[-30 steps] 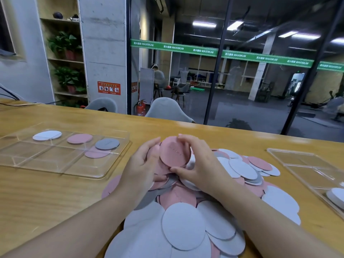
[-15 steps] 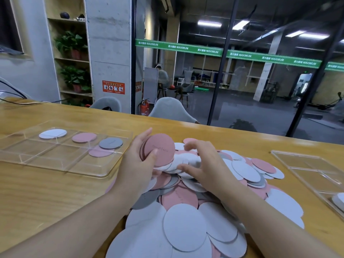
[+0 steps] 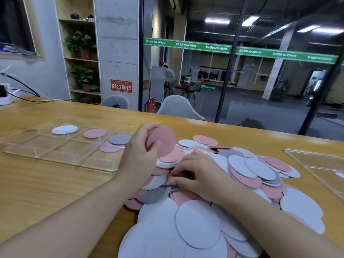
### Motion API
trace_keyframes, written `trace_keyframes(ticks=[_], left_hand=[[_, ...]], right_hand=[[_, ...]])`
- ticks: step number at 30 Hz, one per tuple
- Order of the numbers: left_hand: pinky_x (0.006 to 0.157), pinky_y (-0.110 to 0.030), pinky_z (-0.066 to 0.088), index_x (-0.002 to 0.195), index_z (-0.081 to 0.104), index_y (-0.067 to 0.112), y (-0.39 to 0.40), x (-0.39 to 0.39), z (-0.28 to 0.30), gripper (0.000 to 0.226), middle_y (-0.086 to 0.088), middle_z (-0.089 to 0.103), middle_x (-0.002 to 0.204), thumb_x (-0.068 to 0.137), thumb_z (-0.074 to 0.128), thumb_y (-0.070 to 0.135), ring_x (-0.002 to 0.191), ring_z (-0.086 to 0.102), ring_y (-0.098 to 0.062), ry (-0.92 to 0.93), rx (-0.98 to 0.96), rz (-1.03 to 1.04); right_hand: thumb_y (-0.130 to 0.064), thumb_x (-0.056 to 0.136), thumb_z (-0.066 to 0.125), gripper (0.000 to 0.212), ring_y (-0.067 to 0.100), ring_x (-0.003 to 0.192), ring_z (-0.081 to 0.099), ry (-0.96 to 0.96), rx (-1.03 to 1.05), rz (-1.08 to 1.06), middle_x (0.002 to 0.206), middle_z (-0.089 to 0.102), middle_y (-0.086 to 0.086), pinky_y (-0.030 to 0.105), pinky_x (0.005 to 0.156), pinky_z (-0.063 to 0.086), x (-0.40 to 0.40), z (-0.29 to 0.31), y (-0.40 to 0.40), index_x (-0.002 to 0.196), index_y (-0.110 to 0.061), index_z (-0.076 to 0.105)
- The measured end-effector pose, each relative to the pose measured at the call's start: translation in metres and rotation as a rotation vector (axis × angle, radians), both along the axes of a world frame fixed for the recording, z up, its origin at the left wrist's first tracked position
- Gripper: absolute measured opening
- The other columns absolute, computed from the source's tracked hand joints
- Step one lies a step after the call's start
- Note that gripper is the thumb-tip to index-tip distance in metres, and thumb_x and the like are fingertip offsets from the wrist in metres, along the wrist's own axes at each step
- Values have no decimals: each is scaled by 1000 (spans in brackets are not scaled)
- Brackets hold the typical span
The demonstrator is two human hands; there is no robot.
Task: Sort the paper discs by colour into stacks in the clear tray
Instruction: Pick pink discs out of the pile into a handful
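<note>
left hand (image 3: pixel 138 159) holds pink disc (image 3: pixel 163 141) between clear tray (image 3: pixel 55 157) and pile (image 3: pixel 242 175).

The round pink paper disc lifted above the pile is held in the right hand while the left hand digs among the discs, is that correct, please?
Not quite: the hands are swapped. The head view shows the left hand holding the round pink paper disc above the pile, while the right hand digs among the discs.

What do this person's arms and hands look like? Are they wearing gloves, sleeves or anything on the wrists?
Both arms are bare as far as the picture shows: no sleeves in view. The left hand and right hand wear no gloves, and no rings, watch or bracelet show. The nails that can be seen look short and unpainted.
</note>
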State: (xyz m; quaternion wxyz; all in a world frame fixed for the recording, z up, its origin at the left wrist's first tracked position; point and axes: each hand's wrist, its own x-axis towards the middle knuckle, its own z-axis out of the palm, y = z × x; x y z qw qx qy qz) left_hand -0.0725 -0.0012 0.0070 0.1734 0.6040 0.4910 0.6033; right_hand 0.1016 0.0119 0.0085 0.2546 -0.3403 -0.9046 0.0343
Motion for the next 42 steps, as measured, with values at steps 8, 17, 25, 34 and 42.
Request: trace_keyframes(ticks=[8,17,25,34,42], left_hand=[[54,-29,57,97,52,42,-14,-17,-6,35,20,56,95,90,55,8,61,64,-18,-51,-89,-62],[57,-32,57,106,55,55,-7,-21,-13,50,16,52,122,95,50,7,61,62,-8,-171,-130,-99],[56,-28,55,90,63,55,-10,-20,-16,56,16,55,116,93,48,1,99,59,-14,-199,-122,-177],[54,-23,52,101,61,47,-19,-13,-15,17,18,57,109,94,51,36,71,58,-4,-139,-95,-245],[55,-30,55,96,55,67,-16,-15,-18,59,16,55,111,89,59,8,67,60,-13,-25,-52,-199]], right_hand=[[-42,78,65,18,10,84,47,-50,7,-96,76,56,-14,26,77,42,-10,5,-10,82,-26,71],[-30,92,42,28,19,70,53,-146,238,-24,75,56,-1,35,58,47,-7,-5,-5,82,-16,64],[-22,91,33,8,11,78,44,169,265,-85,94,48,-9,24,58,34,4,0,-7,93,-29,38],[-15,95,45,28,-4,76,49,429,28,-132,84,48,-18,7,66,35,-10,-5,-12,81,-39,39],[-23,91,51,20,-7,82,52,362,23,-130,94,63,-10,7,74,39,-13,-2,-9,103,-19,66]])
